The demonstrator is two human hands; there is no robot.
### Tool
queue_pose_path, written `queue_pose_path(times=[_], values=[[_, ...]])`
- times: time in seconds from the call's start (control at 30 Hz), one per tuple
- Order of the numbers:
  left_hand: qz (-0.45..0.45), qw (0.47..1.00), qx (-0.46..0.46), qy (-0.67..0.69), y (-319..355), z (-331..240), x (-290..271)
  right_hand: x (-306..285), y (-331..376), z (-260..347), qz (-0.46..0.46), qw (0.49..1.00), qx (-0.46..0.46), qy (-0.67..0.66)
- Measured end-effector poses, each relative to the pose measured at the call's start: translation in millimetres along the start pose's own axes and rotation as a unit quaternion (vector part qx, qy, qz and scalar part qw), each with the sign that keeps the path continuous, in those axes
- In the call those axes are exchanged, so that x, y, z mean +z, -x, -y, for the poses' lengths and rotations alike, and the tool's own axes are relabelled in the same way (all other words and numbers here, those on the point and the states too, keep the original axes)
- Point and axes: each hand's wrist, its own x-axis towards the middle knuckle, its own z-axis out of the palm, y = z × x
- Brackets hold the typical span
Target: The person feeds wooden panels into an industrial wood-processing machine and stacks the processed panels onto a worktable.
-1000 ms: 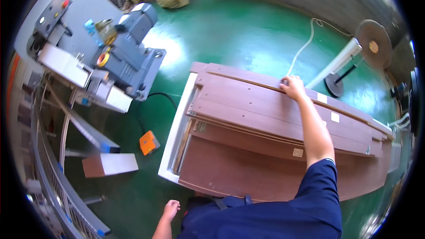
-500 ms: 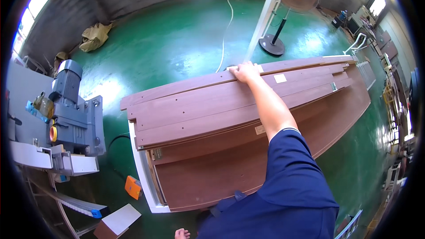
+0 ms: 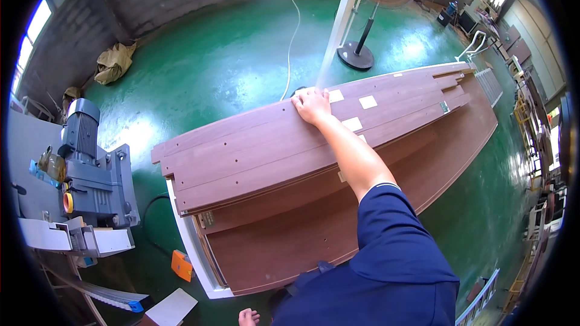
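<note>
My right hand point(image 3: 313, 106) reaches across a stack of long brown boards point(image 3: 260, 151), its fingers curled over the far edge of the farthest board. That board lies close against the one beside it, with small dark holes along its face. Pale rectangular labels point(image 3: 368, 102) are stuck on the boards near my hand. Under the stack, wider brown panels point(image 3: 302, 241) stick out toward me. At the bottom edge my left hand point(image 3: 248, 317) hangs low beside my body, its fingers loosely bent and nothing seen in them.
A grey motor unit point(image 3: 96, 175) stands at the left. An orange box point(image 3: 181, 265) lies on the green floor by a white frame point(image 3: 202, 265) under the panels. Beyond the stack are a pedestal fan point(image 3: 356, 55), a white post point(image 3: 341, 21) and a pale cable point(image 3: 291, 42).
The farthest board has come nearer me, closing up against its neighbour, with my right hand still at its edge. More pale labels show. The whole view has shifted slightly.
</note>
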Motion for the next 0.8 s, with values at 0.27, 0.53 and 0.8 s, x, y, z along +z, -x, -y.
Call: queue_pose_path(times=[0.27,0.53,0.8], values=[[0.019,1.0,0.002,0.003,-10.5,19.2,2.7,8.2,1.7,5.5,-0.013,0.999,-0.007,-0.028],[-0.047,0.999,-0.004,0.024,-19.4,4.4,3.9,10.5,14.2,24.5,-0.128,0.987,-0.097,0.02],[-0.088,0.991,0.043,0.096,-5.2,64.8,9.9,15.7,120.8,145.5,-0.079,0.949,-0.288,-0.097]])
